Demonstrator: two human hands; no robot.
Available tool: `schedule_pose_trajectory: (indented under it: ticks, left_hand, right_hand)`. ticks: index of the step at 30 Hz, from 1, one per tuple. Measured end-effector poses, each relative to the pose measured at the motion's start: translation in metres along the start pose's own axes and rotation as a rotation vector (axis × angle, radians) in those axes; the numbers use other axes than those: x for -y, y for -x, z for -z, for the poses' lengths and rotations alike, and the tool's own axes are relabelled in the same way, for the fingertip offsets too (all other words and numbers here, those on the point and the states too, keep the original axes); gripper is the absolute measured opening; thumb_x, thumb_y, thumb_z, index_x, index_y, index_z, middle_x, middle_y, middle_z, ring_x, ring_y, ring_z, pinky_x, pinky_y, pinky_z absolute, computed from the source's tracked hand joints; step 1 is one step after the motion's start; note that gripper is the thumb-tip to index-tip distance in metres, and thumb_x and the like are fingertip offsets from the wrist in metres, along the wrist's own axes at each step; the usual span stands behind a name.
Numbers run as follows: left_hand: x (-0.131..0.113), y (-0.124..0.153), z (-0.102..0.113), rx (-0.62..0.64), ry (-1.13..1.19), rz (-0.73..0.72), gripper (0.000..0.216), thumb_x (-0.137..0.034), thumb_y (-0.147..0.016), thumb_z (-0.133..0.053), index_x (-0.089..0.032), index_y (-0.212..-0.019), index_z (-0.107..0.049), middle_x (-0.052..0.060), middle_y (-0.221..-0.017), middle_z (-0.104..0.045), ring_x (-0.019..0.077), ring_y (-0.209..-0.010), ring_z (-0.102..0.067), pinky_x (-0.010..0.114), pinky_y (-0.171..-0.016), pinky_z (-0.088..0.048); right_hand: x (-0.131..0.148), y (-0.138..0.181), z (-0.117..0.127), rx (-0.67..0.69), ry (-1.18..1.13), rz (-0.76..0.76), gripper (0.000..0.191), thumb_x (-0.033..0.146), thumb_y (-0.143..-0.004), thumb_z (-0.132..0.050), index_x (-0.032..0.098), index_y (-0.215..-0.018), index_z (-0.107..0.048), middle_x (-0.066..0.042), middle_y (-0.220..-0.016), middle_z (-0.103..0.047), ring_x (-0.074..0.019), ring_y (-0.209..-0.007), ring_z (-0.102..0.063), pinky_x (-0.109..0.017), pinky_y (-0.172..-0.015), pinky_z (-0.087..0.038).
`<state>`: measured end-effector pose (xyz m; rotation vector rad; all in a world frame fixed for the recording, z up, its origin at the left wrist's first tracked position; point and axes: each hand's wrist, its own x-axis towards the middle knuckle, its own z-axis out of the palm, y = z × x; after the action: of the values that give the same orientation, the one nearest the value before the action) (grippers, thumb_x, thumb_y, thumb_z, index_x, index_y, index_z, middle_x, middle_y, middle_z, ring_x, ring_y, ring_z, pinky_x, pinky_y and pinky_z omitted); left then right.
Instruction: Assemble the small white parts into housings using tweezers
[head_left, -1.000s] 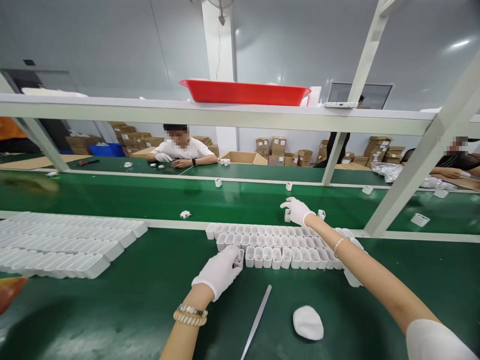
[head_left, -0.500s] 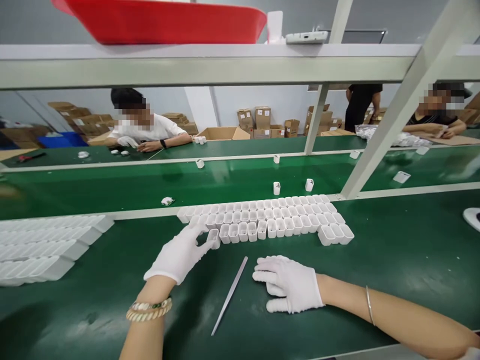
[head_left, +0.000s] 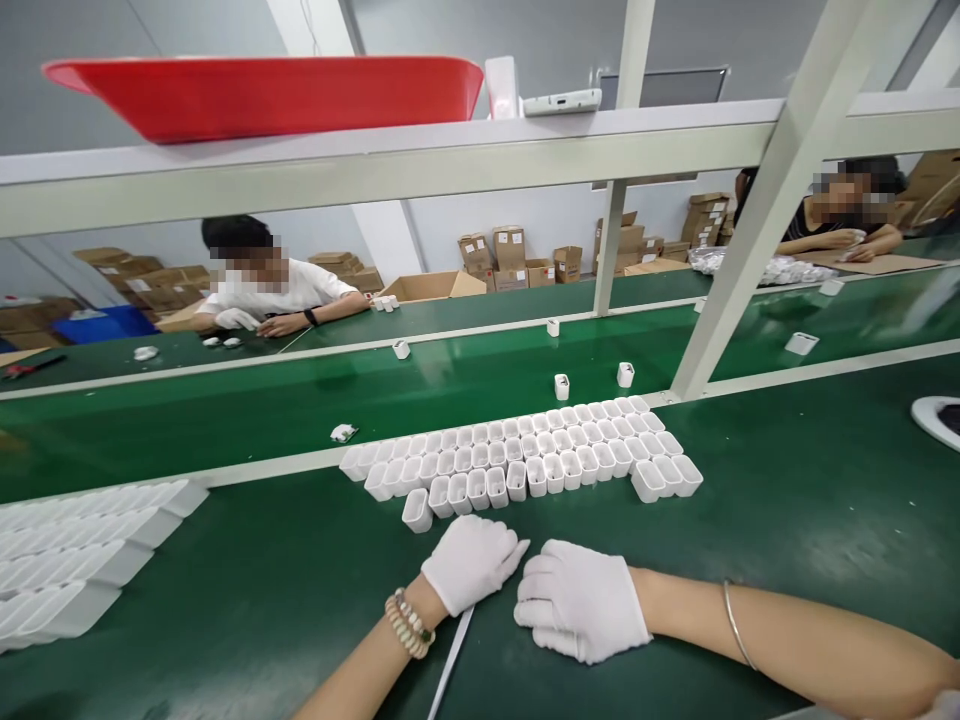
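Note:
My left hand (head_left: 476,563), in a white glove, lies low over the table with its fingers together and pointing right. A long, thin, tapered white stick (head_left: 452,660) runs from beneath this hand toward me; its upper end and the fingers' hold are hidden. Close to the left fingertips, my right hand (head_left: 581,602), also gloved, rests palm down with its fingers curled in. What is under those fingers is out of sight. Just beyond the hands stand rows of white open-topped plastic cups (head_left: 478,487), one cup (head_left: 418,511) at the front left end.
More white cups (head_left: 75,590) stand in rows at far left. Behind the table edge, a green belt (head_left: 247,405) carries several small white parts. A slanted post (head_left: 739,240) rises at right. Overhead, a shelf holds a red tray (head_left: 300,95). Co-workers sit across.
My left hand has let go of the front left cup and moved right and nearer, over the stick. The right hand's spread fingers have curled in. The view has tilted up slightly.

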<state>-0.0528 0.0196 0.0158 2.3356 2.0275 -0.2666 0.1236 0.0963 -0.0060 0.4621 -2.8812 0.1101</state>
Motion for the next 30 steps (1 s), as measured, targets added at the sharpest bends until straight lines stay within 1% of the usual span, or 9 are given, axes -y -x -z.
schedule_pose_trajectory:
  ticks: [5, 12, 16, 18, 20, 22, 24, 27, 30]
  left_hand:
    - [0.005, 0.000, -0.006, -0.023, 0.034, -0.009, 0.054, -0.039, -0.101, -0.021, -0.017, -0.080, -0.066, 0.008, -0.075, -0.069, 0.0244, -0.069, -0.067, 0.033, -0.057, -0.040]
    - [0.008, -0.003, -0.007, -0.027, 0.077, -0.005, 0.049, -0.040, -0.100, -0.027, -0.018, -0.078, -0.065, 0.007, -0.074, -0.068, 0.0209, -0.069, -0.065, 0.031, -0.057, -0.038]
    - [0.010, -0.002, -0.005, -0.018, 0.108, -0.012, 0.050, -0.042, -0.100, -0.026, -0.018, -0.080, -0.065, 0.007, -0.076, -0.067, 0.0221, -0.069, -0.065, 0.032, -0.058, -0.038]
    - [0.011, -0.001, -0.005, -0.013, 0.121, -0.013, 0.050, -0.042, -0.100, -0.026, -0.018, -0.080, -0.064, 0.006, -0.075, -0.067, 0.0220, -0.069, -0.065, 0.032, -0.058, -0.038]
    - [0.011, -0.001, -0.004, -0.013, 0.128, -0.015, 0.049, -0.042, -0.100, -0.026, -0.018, -0.080, -0.064, 0.006, -0.074, -0.066, 0.0217, -0.069, -0.065, 0.032, -0.059, -0.037]
    - [0.012, -0.001, -0.005, -0.015, 0.128, -0.021, 0.049, -0.042, -0.100, -0.026, -0.018, -0.080, -0.064, 0.006, -0.075, -0.066, 0.0216, -0.070, -0.065, 0.032, -0.059, -0.037]
    - [0.012, -0.001, -0.006, -0.021, 0.127, -0.028, 0.048, -0.043, -0.100, -0.026, -0.018, -0.080, -0.063, 0.006, -0.076, -0.067, 0.0221, -0.070, -0.065, 0.032, -0.059, -0.037]
    - [0.013, 0.000, -0.006, -0.029, 0.130, -0.034, 0.048, -0.043, -0.100, -0.026, -0.019, -0.080, -0.063, 0.006, -0.077, -0.067, 0.0231, -0.070, -0.064, 0.032, -0.059, -0.037]
    - [0.014, 0.000, -0.005, -0.031, 0.135, -0.035, 0.048, -0.042, -0.100, -0.027, -0.019, -0.079, -0.063, 0.006, -0.077, -0.067, 0.0233, -0.070, -0.064, 0.033, -0.058, -0.037]
  right_hand:
    - [0.002, -0.004, 0.003, 0.020, 0.047, -0.033, 0.029, 0.035, -0.096, -0.044, 0.018, -0.079, -0.059, -0.001, -0.081, -0.062, -0.0159, -0.071, -0.048, -0.032, -0.064, -0.032]
    - [-0.001, -0.003, -0.007, 0.030, -0.051, -0.104, 0.023, 0.036, -0.090, -0.053, 0.019, -0.077, -0.061, 0.001, -0.080, -0.065, -0.0143, -0.073, -0.054, -0.032, -0.064, -0.035]
    - [0.001, 0.001, 0.002, 0.027, -0.042, -0.210, 0.028, 0.044, -0.091, -0.051, 0.019, -0.095, -0.063, -0.004, -0.093, -0.064, -0.0175, -0.078, -0.054, -0.033, -0.068, -0.036]
    - [0.003, 0.002, 0.009, 0.069, -0.042, -0.296, 0.036, 0.049, -0.090, -0.048, 0.018, -0.103, -0.062, -0.007, -0.089, -0.060, -0.0188, -0.073, -0.049, -0.034, -0.066, -0.034]
    - [0.004, 0.002, 0.014, 0.060, -0.306, -0.448, 0.032, 0.046, -0.085, -0.054, 0.016, -0.094, -0.062, -0.006, -0.077, -0.054, -0.0174, -0.067, -0.043, -0.034, -0.065, -0.034]
    - [0.001, 0.002, 0.019, -0.035, -0.733, -0.631, 0.025, 0.041, -0.081, -0.062, 0.017, -0.082, -0.060, -0.002, -0.069, -0.048, -0.0147, -0.063, -0.039, -0.034, -0.067, -0.037]
    - [-0.006, 0.003, 0.025, -0.163, -1.058, -0.794, 0.027, 0.043, -0.080, -0.065, 0.017, -0.087, -0.060, 0.000, -0.070, -0.048, -0.0126, -0.062, -0.040, -0.031, -0.065, -0.039]
    - [-0.022, 0.008, 0.035, -0.268, -1.322, -0.942, 0.042, 0.053, -0.089, -0.049, 0.015, -0.107, -0.057, 0.000, -0.072, -0.048, -0.0106, -0.057, -0.040, -0.025, -0.052, -0.035]
    - [-0.034, 0.014, 0.039, -0.285, -1.635, -1.031, 0.049, 0.057, -0.094, -0.034, 0.015, -0.104, -0.056, 0.001, -0.068, -0.046, -0.0098, -0.055, -0.044, -0.021, -0.048, -0.033]
